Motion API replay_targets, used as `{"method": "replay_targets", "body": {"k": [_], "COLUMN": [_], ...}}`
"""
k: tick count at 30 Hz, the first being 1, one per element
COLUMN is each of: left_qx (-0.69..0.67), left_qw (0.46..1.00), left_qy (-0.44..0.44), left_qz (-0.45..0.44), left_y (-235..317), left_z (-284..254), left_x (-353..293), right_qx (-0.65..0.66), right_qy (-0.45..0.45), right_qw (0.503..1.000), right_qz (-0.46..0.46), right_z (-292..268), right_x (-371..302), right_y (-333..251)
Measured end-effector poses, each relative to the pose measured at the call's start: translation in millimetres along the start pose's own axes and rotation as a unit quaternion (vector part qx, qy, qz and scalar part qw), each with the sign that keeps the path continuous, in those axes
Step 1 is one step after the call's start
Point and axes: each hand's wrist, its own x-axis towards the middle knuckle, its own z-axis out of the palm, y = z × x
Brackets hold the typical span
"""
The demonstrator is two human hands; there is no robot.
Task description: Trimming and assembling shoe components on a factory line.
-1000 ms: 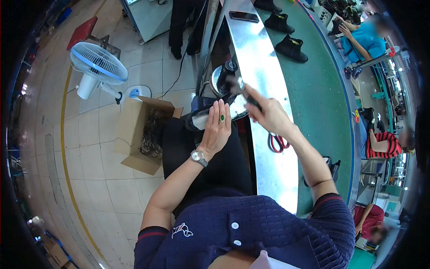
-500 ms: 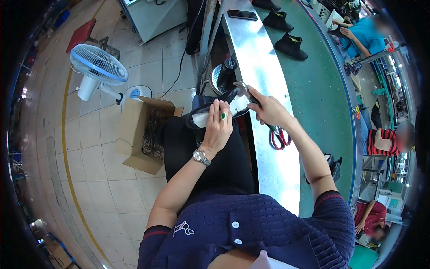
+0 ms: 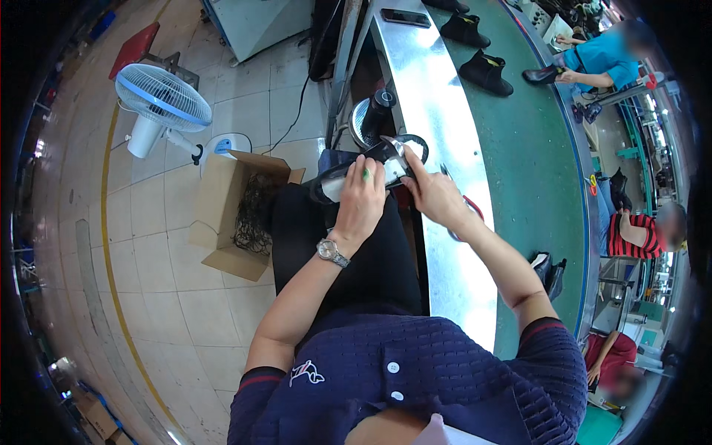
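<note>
A black shoe with a pale underside [image 3: 333, 188] lies across my lap, its bottom turned upward. My left hand [image 3: 360, 194] is closed round it, fingers bent over the pale underside. At the shoe's right end, my right hand [image 3: 439, 196] grips a metal tool, apparently pincers [image 3: 394, 144], whose head touches the black edge. The handles are mostly hidden in my palm. Beneath my right wrist, red-handled scissors [image 3: 475, 209] lie partly covered on the metal bench.
The metal bench [image 3: 463, 289] runs along my right, with a phone [image 3: 406, 17] at its far end. Beyond it, black boots [image 3: 486, 73] stand on a green conveyor [image 3: 512, 141]. To my left are an opened carton [image 3: 230, 211] and a fan [image 3: 163, 104]. Co-workers sit at right.
My right hand and the tool have shifted slightly, and the wrist now covers more of the scissors. My left fingers are more bent. A co-worker at far right now holds out a black shoe.
</note>
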Motion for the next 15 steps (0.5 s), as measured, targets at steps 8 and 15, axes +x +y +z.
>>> {"method": "replay_targets", "body": {"k": [8, 15], "left_qx": [-0.193, -0.229], "left_qw": [0.963, 0.951], "left_qy": [-0.151, -0.178], "left_qz": [-0.115, -0.109], "left_y": [-48.6, -54.3], "left_z": [-48.6, -51.6], "left_x": [35.7, 31.2], "right_qx": [0.432, 0.129], "right_qy": [-0.264, -0.045], "right_qw": [0.862, 0.983], "right_qz": [0.02, -0.123], "right_z": [-15.3, 21.8], "right_x": [-17.9, -26.5], "right_y": [-1.1, -6.5]}}
